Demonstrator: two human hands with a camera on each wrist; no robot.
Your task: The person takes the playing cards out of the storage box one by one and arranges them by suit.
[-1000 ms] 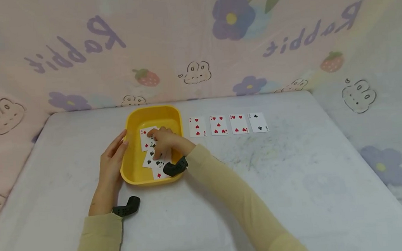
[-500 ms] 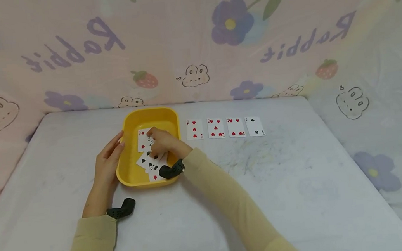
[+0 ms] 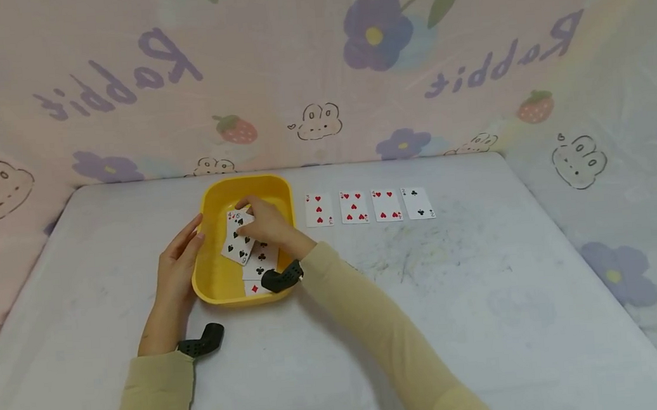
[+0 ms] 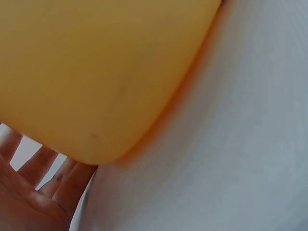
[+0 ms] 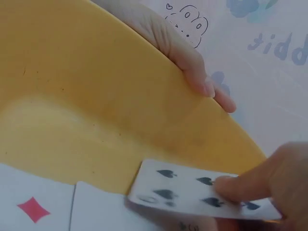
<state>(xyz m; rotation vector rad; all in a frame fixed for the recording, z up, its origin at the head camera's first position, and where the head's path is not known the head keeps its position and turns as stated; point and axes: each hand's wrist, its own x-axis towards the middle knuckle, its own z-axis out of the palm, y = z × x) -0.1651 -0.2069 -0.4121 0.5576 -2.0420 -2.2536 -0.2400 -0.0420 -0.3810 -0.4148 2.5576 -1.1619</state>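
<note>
A yellow tray (image 3: 214, 286) with raised walls stands left of centre on the table. Against its left wall rests my left hand (image 3: 174, 270), fingers fairly straight along the outside and thumb by the rim. Inside, my right hand (image 3: 267, 222) pinches a six of spades (image 5: 163, 185), thumb on its face; the card is lifted and tilted in the right wrist view. Below it lie a clubs card (image 3: 261, 267) and a diamonds card (image 3: 254, 288). Another diamonds card (image 3: 230, 216) is mostly covered by the six of spades.
Right of the tray lies a face-up row: a three of hearts (image 3: 319, 210), a five of hearts (image 3: 354, 207), a four of hearts (image 3: 387, 205) and a two of clubs (image 3: 418, 203). A printed cloth (image 3: 273, 63) hangs behind the white table (image 3: 457, 323).
The six of spades has been drawn up out of the pile and turned, now pinched by my right hand. More of the clubs card shows. The left hand stays at the tray.
</note>
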